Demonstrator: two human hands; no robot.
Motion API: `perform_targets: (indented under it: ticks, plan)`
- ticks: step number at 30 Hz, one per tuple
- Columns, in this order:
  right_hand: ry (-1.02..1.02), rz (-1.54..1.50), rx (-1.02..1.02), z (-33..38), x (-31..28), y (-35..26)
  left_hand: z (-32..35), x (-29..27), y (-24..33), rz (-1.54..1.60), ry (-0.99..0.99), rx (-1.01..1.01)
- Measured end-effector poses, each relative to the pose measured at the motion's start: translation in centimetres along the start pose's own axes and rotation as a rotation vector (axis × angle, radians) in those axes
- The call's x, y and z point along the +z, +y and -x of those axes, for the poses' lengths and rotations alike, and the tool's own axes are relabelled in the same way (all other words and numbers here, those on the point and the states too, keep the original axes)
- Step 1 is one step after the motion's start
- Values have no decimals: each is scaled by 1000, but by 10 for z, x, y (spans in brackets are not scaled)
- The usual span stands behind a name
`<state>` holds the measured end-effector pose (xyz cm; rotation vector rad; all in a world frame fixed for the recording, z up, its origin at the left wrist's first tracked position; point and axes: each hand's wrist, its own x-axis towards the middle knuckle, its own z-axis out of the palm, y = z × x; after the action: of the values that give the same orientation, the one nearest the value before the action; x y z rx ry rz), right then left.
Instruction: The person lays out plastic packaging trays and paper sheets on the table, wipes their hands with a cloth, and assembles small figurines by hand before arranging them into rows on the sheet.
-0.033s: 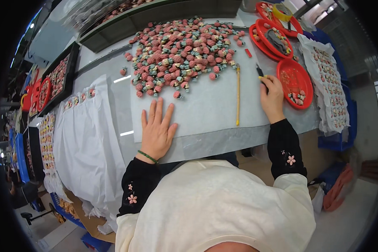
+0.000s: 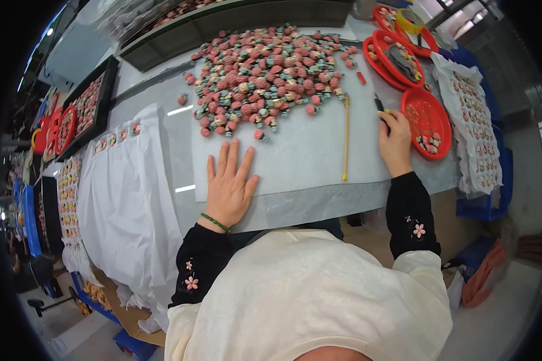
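Slim dark tool (image 2: 379, 104) in the right hand (image 2: 395, 141) could, I judge, knock the red dish (image 2: 438, 114) just beside that hand if the wrist swings outward; the left hand (image 2: 230, 188), flat and empty, might scatter the nearby pink pieces (image 2: 265, 78) if it slides forward. The right grip is clamped on the tool, over the counter (image 2: 177, 144). It looks pen-like, with a yellow patch; its tip is unclear.
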<state>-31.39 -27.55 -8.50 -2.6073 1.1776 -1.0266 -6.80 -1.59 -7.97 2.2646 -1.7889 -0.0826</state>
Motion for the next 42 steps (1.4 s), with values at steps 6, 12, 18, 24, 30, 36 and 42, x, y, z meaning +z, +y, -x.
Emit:
perform_targets:
  ticks: [6, 12, 18, 24, 30, 36, 42]
  plan:
    - [-13, 149, -136, -12, -1, -21, 7, -16, 5, 48, -2, -62]
    - [-313, -294, -231, -12, 2, -110, 16, -6, 1, 74, 39, -31]
    - [-502, -428, -487, -6, 27, -185, 11, -20, -11, 218, 117, -16]
    - [-448, -496, -380, -14, 45, -189, -7, -21, -17, 820, 277, -120]
    - [-393, -685, -237, -12, 21, -211, -45, -12, -8, 1838, 150, -357]
    - [-461, -942, 158, 3, 39, -197, -52, 4, -3, 1855, 360, -146]
    - [-373, -1132, 252, 6, 60, -210, -48, 3, -21, 1773, 336, -257]
